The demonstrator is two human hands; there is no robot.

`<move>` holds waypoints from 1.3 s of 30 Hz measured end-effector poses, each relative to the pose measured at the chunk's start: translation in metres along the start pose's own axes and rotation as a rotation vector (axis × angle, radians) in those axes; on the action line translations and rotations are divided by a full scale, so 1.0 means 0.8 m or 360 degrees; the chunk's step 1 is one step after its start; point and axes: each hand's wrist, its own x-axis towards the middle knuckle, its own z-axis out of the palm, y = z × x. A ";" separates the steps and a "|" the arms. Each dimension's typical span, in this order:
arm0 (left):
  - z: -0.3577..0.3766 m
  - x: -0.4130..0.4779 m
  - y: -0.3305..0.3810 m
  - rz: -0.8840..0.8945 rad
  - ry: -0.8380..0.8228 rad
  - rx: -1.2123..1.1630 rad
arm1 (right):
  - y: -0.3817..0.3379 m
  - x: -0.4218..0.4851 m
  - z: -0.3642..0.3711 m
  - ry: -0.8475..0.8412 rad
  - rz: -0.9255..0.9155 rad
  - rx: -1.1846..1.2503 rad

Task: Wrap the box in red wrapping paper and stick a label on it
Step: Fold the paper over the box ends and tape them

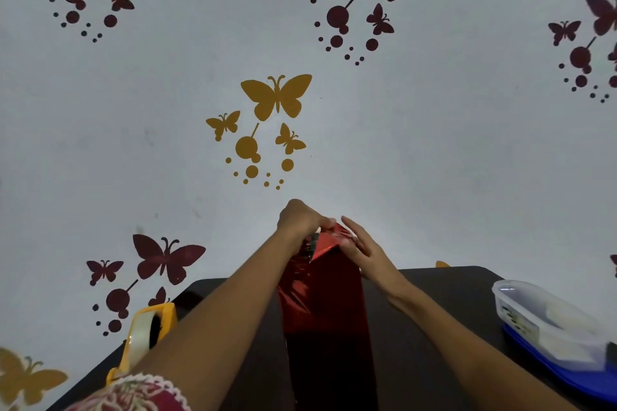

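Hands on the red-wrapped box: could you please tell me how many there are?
2. The left hand pinches the paper fold at the wrapped box's far end; the right hand rests open against that end's right side.

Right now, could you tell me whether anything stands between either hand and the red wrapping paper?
Nothing visible does. The left hand pinches the red wrapping paper at its folded end, the right hand touches it there; tape dispenser and plastic container lie aside.
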 end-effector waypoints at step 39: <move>-0.011 -0.004 -0.012 -0.0253 -0.0505 0.0148 | -0.030 0.009 -0.017 -0.0103 0.0055 -0.0543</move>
